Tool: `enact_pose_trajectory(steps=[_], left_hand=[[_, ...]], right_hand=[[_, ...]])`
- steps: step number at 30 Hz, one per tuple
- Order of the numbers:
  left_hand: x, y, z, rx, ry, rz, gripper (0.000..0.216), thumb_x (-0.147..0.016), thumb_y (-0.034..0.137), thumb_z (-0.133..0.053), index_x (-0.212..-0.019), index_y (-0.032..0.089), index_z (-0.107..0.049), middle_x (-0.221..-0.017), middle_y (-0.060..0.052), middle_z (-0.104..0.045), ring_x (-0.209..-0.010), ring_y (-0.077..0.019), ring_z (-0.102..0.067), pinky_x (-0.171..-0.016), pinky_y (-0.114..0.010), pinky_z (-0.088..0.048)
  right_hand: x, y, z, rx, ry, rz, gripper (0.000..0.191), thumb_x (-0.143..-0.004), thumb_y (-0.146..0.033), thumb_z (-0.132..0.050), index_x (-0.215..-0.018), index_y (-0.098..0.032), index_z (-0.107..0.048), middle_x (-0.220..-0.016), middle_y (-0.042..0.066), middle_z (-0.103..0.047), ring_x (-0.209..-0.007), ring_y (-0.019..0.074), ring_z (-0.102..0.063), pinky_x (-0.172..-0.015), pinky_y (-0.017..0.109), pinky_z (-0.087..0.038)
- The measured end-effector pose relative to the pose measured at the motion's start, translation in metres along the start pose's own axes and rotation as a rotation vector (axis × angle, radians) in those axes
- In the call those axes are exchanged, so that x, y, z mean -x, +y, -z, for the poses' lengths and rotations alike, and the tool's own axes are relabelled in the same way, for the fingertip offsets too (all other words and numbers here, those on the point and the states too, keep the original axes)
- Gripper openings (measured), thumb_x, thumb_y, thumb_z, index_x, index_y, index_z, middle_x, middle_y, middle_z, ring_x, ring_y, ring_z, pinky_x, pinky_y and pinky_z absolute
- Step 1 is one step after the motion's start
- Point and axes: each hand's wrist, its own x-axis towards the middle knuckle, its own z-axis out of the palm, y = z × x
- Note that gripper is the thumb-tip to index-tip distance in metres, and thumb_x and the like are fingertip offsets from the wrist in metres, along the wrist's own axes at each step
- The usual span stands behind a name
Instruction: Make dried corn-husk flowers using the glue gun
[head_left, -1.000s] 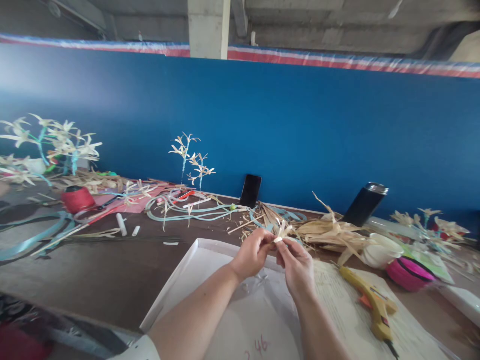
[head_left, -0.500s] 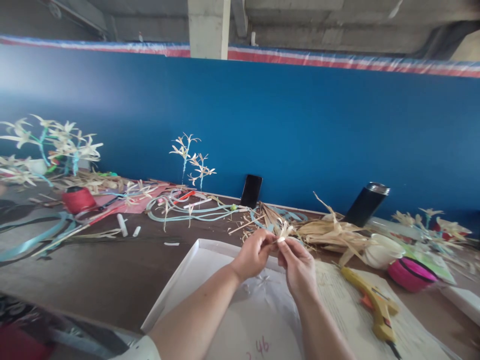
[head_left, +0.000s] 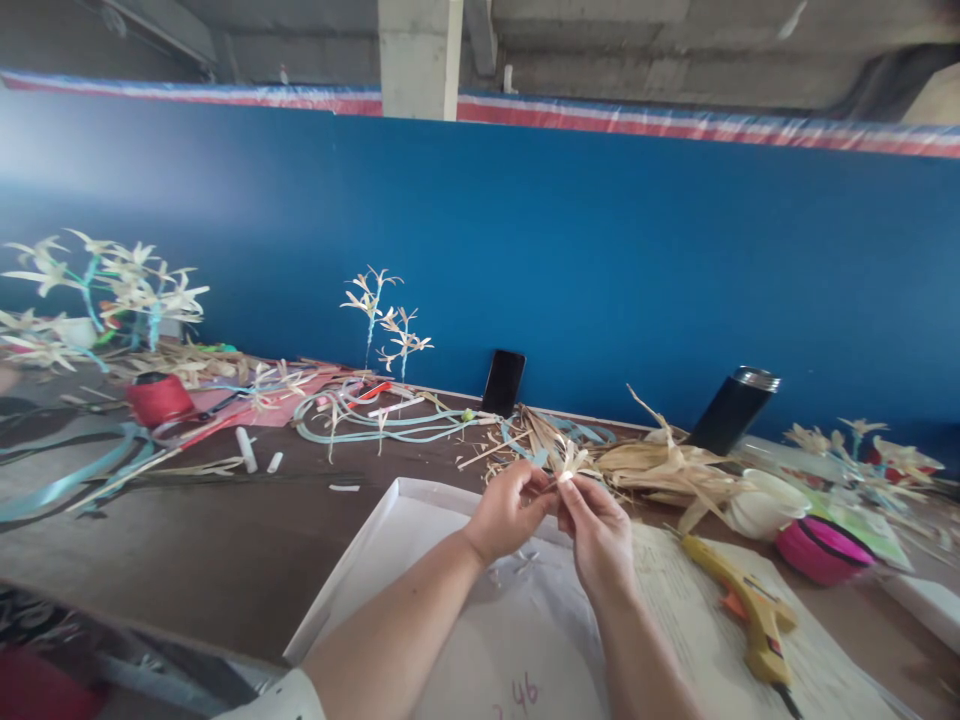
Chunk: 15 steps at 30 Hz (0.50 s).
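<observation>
Above the far edge of a white tray, both my hands are closed together around a small pale corn-husk flower. My right hand pinches the flower's base between thumb and fingers. My left hand is pinched right beside it, on the flower's lower end; the exact contact is hidden by the fingers. Small pale flower pieces lie in the tray below my hands. A yellow glue gun lies on a printed sheet to the right.
Dried husks lie behind my hands, near a leaning phone and a tilted black flask. A white cup and a pink pouch stand right. Husk flowers, blue strips and a red roll are left.
My hands stay almost in place, with the flower still between the fingers. The view has shifted very slightly.
</observation>
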Motion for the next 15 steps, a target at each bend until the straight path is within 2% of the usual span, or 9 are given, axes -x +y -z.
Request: enact_pose_trajectory(steps=[7, 15], left_hand=[[-0.0013, 0.0045, 0.0028, -0.039, 0.01, -0.037, 0.015, -0.081, 0.028, -0.055, -0.074, 0.015, -0.056, -0.074, -0.001, -0.057, -0.072, -0.0125, -0.053, -0.066, -0.023, -0.039], [-0.0009, 0.0028, 0.0018, 0.054, -0.012, -0.044, 0.015, -0.082, 0.028, -0.054, -0.076, 0.014, -0.056, -0.08, -0.004, -0.062, -0.075, -0.0133, -0.056, -0.069, -0.023, -0.041]], right_hand=[[0.0019, -0.0024, -0.0019, 0.002, -0.014, 0.006, 0.022, -0.07, -0.036, -0.071, -0.083, -0.018, -0.068, -0.053, -0.002, -0.053, -0.044, 0.0074, -0.04, -0.04, 0.02, -0.027], [0.0023, -0.0039, -0.0005, 0.031, -0.025, 0.002, 0.024, -0.071, -0.037, -0.07, -0.083, -0.017, -0.067, -0.05, -0.003, -0.049, -0.043, 0.0072, -0.038, -0.039, 0.02, -0.024]])
